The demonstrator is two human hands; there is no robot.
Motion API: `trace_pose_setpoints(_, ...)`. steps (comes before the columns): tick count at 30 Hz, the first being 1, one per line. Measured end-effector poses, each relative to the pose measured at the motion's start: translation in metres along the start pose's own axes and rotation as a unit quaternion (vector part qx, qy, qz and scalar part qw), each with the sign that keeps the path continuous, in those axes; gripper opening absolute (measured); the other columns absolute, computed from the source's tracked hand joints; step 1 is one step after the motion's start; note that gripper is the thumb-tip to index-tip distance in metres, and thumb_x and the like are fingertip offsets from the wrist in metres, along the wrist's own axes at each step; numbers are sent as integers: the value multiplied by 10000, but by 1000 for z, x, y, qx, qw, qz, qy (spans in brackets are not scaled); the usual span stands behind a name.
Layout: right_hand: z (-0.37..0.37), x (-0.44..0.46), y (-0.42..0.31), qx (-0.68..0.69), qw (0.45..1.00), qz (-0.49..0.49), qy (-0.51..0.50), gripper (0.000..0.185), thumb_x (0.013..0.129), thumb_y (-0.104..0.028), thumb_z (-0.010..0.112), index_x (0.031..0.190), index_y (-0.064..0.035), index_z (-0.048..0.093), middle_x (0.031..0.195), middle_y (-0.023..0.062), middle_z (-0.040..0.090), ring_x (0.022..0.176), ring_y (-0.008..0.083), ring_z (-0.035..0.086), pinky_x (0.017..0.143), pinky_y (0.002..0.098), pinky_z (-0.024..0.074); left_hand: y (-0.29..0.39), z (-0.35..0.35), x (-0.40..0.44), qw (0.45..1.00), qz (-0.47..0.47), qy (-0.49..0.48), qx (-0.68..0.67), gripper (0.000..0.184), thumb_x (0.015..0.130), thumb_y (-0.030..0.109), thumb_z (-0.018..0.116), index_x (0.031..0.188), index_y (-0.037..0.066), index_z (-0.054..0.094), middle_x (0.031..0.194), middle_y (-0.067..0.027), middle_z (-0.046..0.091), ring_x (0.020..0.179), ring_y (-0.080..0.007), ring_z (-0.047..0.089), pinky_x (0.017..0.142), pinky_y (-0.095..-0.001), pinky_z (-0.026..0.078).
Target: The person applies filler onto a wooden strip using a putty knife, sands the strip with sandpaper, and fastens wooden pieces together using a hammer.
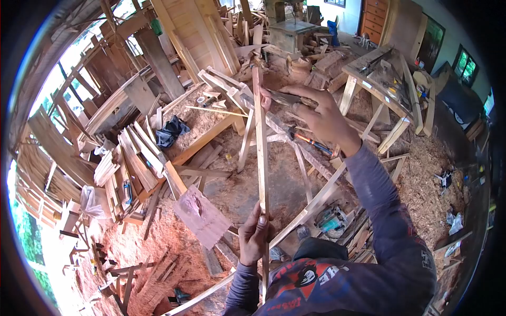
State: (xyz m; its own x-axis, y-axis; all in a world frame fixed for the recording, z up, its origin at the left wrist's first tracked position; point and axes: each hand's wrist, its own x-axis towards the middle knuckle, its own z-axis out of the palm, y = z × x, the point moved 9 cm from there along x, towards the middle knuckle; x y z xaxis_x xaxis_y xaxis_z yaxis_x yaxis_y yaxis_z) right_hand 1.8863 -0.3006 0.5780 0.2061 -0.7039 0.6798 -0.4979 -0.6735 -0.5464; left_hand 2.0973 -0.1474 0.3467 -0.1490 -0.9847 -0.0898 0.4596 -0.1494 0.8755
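My left hand (255, 234) is closed around the lower part of a long, narrow wooden strip (261, 152), which stands nearly upright in front of me. My right hand (319, 113) is near the strip's top end, with fingers closed on a flat grey pointed tool (284, 98); its exact kind is unclear. The tool's tip points at the strip, and whether they touch cannot be told. A small pinkish shape beside the strip there is hard to make out. Behind the strip runs a rough wooden beam (311, 160), with an orange-and-black handled tool (313, 143) on it.
A wooden workbench (377, 79) stands at right. Stacked wood strips (138, 152) and a dark cloth or bag (171, 130) lie left. A pinkish flat board (202, 216) is near my left hand. A teal power tool (332, 221) sits low right. Sawdust covers the floor.
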Motion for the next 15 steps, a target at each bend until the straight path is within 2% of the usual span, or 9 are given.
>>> trace_pose_setpoints(1,6,3,5,-1,998,4,-58,377,881,-12,570,1248,-23,658,1122,174,716,993,258,701,903,368,536,1,3,-1,1000,-2,-1,4,416,1060,178,508,1442,13,489,858,-6,539,545,-58,405,498,-241,353)
trace_pose_setpoints(3,3,5,0,-29,997,-37,-61,384,878,-22,573,1250,-44,667,1127,160,722,972,240,701,889,377,540,11,4,-1,998,19,53,22,380,1053,235,531,1338,-15,545,715,29,456,525,-60,379,490,-243,323)
trace_pose_setpoints(5,11,3,8,15,992,30,-125,352,876,-36,602,1219,-9,674,1201,158,699,1107,247,669,997,359,497,8,2,3,999,9,34,16,373,1046,268,542,1286,-17,558,675,45,410,516,-59,370,488,-239,315)
trace_pose_setpoints(6,13,0,10,16,992,33,-125,352,876,-36,602,1219,-9,674,1201,158,699,1107,247,669,997,359,497,5,1,4,1000,2,18,7,374,1040,300,554,1234,-19,571,635,60,365,507,-57,361,486,-235,306)
trace_pose_setpoints(7,18,-4,10,14,991,17,-131,377,880,-19,572,1243,-34,672,1153,146,718,926,212,677,862,349,530,2,-6,6,1000,0,19,8,374,1040,300,554,1234,-19,571,635,60,365,507,-57,361,486,-235,306)
trace_pose_setpoints(8,22,-7,10,12,991,1,-137,408,884,-2,542,1267,-59,669,1105,135,737,746,177,686,727,339,563,-2,-9,8,1000,-4,6,-17,386,1038,234,558,1353,14,526,804,13,487,541,-56,417,490,-229,341)
trace_pose_setpoints(9,24,-10,11,13,991,2,-136,408,884,-2,542,1267,-59,669,1105,135,737,746,177,686,727,339,563,-3,-10,9,999,-7,-8,-41,461,1036,168,563,1473,47,481,973,-34,610,576,-54,472,494,-223,376)
trace_pose_setpoints(12,35,-23,6,2,980,23,-197,403,880,6,543,1239,-99,694,1030,121,752,495,46,534,457,240,457,0,-10,12,998,-9,-17,-64,479,1036,186,562,1482,41,463,961,-38,604,573,-57,477,496,-224,381)
trace_pose_setpoints(15,41,-30,-9,-12,980,-5,-196,413,867,13,546,1235,-97,696,1054,120,744,534,79,572,502,254,498,7,-10,14,999,3,-5,-50,500,1038,202,558,1497,43,439,959,-36,591,569,-61,473,494,-227,386)
